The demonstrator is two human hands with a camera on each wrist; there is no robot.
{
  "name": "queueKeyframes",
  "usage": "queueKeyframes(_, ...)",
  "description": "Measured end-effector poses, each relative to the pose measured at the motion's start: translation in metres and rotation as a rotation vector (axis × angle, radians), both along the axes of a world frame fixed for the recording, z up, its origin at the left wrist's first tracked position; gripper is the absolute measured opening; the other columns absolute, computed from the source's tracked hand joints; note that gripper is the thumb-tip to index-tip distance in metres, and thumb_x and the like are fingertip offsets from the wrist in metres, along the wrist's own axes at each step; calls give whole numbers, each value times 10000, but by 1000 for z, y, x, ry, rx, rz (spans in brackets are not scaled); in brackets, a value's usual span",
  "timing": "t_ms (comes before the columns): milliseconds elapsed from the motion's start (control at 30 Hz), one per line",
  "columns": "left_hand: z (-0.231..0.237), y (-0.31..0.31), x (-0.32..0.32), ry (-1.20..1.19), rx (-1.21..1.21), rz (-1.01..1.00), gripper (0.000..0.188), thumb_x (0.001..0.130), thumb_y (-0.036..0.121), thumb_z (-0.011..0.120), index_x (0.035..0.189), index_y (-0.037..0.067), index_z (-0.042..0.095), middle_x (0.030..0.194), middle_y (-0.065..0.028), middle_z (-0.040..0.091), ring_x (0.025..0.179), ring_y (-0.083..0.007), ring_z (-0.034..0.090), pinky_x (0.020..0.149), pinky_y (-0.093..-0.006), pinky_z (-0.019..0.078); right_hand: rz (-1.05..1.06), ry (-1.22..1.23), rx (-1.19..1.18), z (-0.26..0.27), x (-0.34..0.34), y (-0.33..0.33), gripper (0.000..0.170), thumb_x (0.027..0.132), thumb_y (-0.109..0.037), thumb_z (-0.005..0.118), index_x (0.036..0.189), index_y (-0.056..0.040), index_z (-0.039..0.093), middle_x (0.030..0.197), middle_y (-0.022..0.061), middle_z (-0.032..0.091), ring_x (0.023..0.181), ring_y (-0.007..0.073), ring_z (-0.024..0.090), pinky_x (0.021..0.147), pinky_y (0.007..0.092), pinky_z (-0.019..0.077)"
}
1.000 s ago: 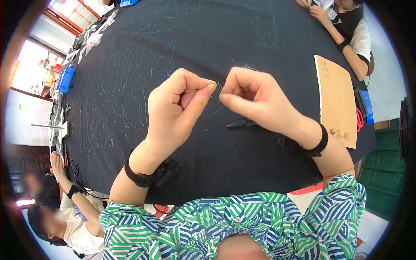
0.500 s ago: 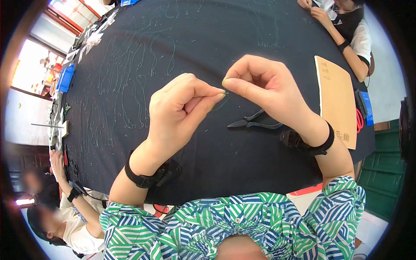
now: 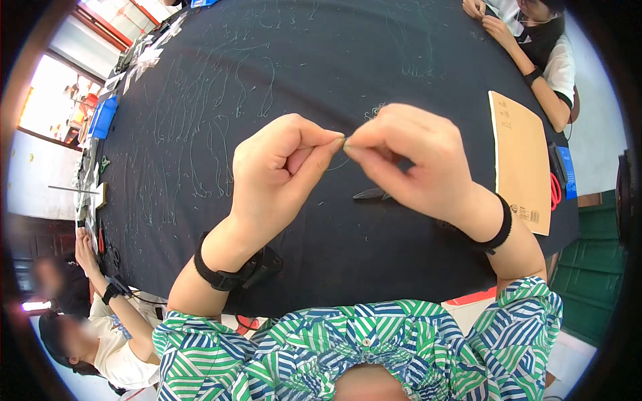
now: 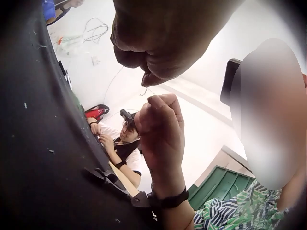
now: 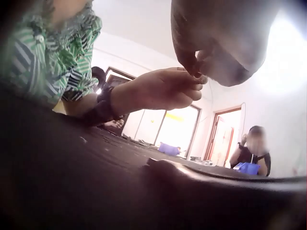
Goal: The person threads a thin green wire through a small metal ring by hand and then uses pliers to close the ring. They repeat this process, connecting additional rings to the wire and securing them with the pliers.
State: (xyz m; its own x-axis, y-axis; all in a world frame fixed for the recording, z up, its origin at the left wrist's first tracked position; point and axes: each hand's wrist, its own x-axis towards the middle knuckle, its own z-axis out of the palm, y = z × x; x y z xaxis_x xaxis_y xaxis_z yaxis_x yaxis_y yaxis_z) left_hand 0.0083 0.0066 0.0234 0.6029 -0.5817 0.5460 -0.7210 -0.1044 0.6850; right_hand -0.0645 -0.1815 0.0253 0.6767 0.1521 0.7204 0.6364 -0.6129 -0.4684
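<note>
My left hand (image 3: 277, 170) and right hand (image 3: 418, 160) are raised above the black cloth, fingertips nearly meeting. Each pinches thumb against forefinger. A thin green thread (image 3: 340, 164) curves just below the fingertips. In the left wrist view a small hooked end of thread (image 4: 143, 92) shows between the left hand (image 4: 163, 38) and the right hand (image 4: 160, 134). Pliers (image 3: 369, 194) lie on the cloth, their handles hidden by my right hand. In the right wrist view the left hand (image 5: 160, 90) meets the right hand (image 5: 220, 43).
Many thin green threads (image 3: 217, 134) lie on the black cloth (image 3: 321, 260) at the left and back. A brown notebook (image 3: 521, 160) lies at the right, beside red-handled scissors (image 3: 555, 190). People sit at the upper right and lower left; a blue box (image 3: 103, 117) stands at the left.
My right hand has turned and moved down so its fingertips come close to the left ones. The left hand has shifted slightly right since the first frame. The pliers' handles are covered again.
</note>
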Motion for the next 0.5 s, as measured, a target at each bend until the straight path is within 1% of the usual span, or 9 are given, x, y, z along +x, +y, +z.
queueKeyframes(33, 1, -1, 0, -29, 15, -10, 95, 781, -17, 743, 829, 15, 668, 598, 3, 452, 533, -78, 408, 498, -246, 346, -16, 4, -1, 2, 0, -2, 106, 773, 42, 706, 846, -21, 661, 673, 33, 582, 534, 110, 514, 489, 238, 389)
queueKeyframes(133, 2, -1, 1, -76, 30, -50, 105, 756, -10, 757, 806, 25, 672, 609, -15, 463, 536, -111, 431, 498, -264, 353, 27, 219, 182, -1, 2, -9, 85, 835, -70, 703, 896, -45, 648, 723, 41, 598, 610, 97, 568, 522, 243, 426)
queueKeyframes(167, 2, -1, 1, -88, 31, -47, 104, 756, -6, 760, 803, 27, 673, 610, -15, 465, 537, -114, 433, 499, -266, 353, 53, 303, 226, 0, 2, -11, 88, 884, -116, 683, 903, -35, 653, 716, -1, 590, 633, 36, 531, 540, 216, 407)
queueKeyframes(267, 2, -2, 1, -102, 37, -32, 104, 758, 2, 764, 800, 31, 674, 611, -14, 471, 539, -116, 439, 500, -267, 354, 149, 580, 471, -3, 4, -12, 124, 909, -146, 661, 909, -24, 643, 722, -21, 592, 654, 27, 526, 566, 205, 405)
queueKeyframes(367, 3, -1, 0, -61, 28, -11, 101, 767, 2, 760, 810, 26, 673, 608, -10, 477, 538, -100, 437, 501, -256, 353, 222, 720, 606, -12, 7, -10, 150, 920, -167, 644, 898, -21, 619, 725, -29, 589, 672, 27, 523, 590, 201, 405)
queueKeyframes(467, -1, -1, 1, -14, -12, 0, 92, 787, -2, 749, 832, 19, 670, 605, 0, 479, 538, -73, 423, 503, -238, 352, 237, 729, 544, -17, 3, -5, 145, 910, -157, 639, 879, -24, 591, 720, -25, 586, 676, 31, 522, 593, 208, 409)
queueKeyframes(500, -1, -1, 1, -7, -14, 11, 87, 796, -4, 742, 840, 16, 669, 605, 4, 478, 539, -64, 418, 504, -232, 353, 198, 683, 512, -15, 1, -1, 131, 896, -133, 630, 846, -25, 575, 705, -11, 585, 665, 39, 533, 578, 217, 410)
